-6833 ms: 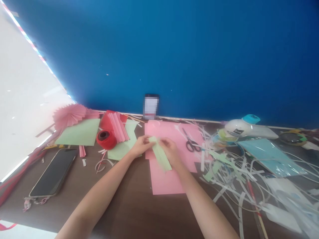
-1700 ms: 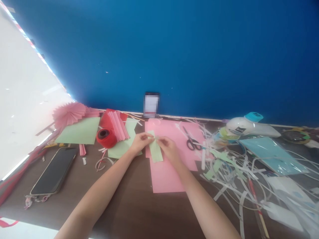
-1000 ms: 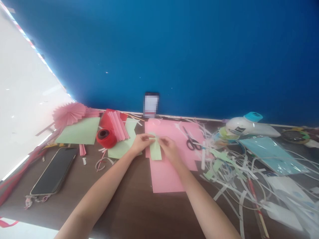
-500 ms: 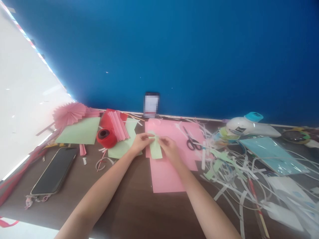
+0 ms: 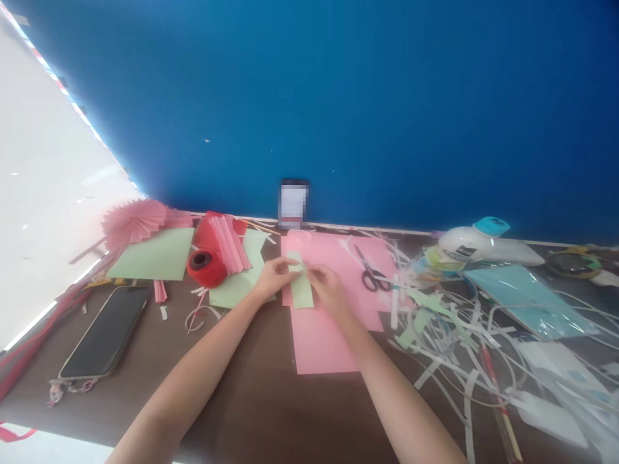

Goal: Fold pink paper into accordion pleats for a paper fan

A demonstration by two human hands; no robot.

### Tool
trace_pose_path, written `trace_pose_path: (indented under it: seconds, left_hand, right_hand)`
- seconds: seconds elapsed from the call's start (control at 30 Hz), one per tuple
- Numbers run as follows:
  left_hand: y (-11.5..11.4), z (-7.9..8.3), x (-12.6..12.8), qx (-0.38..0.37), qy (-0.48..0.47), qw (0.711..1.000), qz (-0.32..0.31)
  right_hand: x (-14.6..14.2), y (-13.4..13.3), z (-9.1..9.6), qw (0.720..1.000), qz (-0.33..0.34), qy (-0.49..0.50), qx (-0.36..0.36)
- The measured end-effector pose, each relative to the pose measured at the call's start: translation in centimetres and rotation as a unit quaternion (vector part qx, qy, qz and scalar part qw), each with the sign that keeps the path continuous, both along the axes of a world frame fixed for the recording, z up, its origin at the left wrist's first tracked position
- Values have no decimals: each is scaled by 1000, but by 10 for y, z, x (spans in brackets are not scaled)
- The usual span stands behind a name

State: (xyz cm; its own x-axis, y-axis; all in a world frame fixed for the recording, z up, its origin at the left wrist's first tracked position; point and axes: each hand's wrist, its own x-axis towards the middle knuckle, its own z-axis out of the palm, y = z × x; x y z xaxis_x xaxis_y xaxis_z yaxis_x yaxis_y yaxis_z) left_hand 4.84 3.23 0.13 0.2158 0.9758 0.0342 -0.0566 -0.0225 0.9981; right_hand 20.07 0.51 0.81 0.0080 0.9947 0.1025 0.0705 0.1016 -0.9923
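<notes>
Between my two hands is a narrow strip of light green paper (image 5: 302, 296), held upright over the pink sheets. My left hand (image 5: 275, 276) pinches its left edge near the top. On the other side, my right hand (image 5: 326, 283) grips the right edge with thumb and finger. Beneath lies pink paper (image 5: 324, 341), partly covered by my right forearm. Dark-handled scissors (image 5: 372, 277) rest on the pink paper, right of my right hand. Left of my left hand, a larger green sheet (image 5: 236, 290) lies under a pleated pink paper strip (image 5: 231, 243).
A red spool of thread (image 5: 207, 268) and a phone (image 5: 106, 332) sit to the left, with a pink paper fan (image 5: 135, 222) behind. Tangled white paper strips (image 5: 454, 341), a white bottle (image 5: 467, 243) and a blue plastic packet (image 5: 536, 303) crowd the right. A blue wall (image 5: 338, 116) rises behind.
The green strip has shifted very slightly left between my fingers. Both hands keep almost the same place and grip.
</notes>
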Motion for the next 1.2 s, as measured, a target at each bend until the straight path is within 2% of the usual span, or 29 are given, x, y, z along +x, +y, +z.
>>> trace_pose_path:
  seconds: [0.3, 0.6, 0.9, 1.2]
  left_hand:
    - [1, 0, 0, -31, -26, 999, -7]
    - [0, 4, 0, -33, -44, 998, -2]
    - [0, 3, 0, -63, -77, 995, -7]
    - [-3, 8, 0, 6, -26, 999, -21]
  right_hand:
    - [1, 1, -1, 1000, 3, 8, 15]
    - [0, -2, 7, 1000, 10, 12, -7]
    - [1, -2, 4, 1000, 5, 0, 13]
    - [1, -2, 5, 1000, -25, 8, -3]
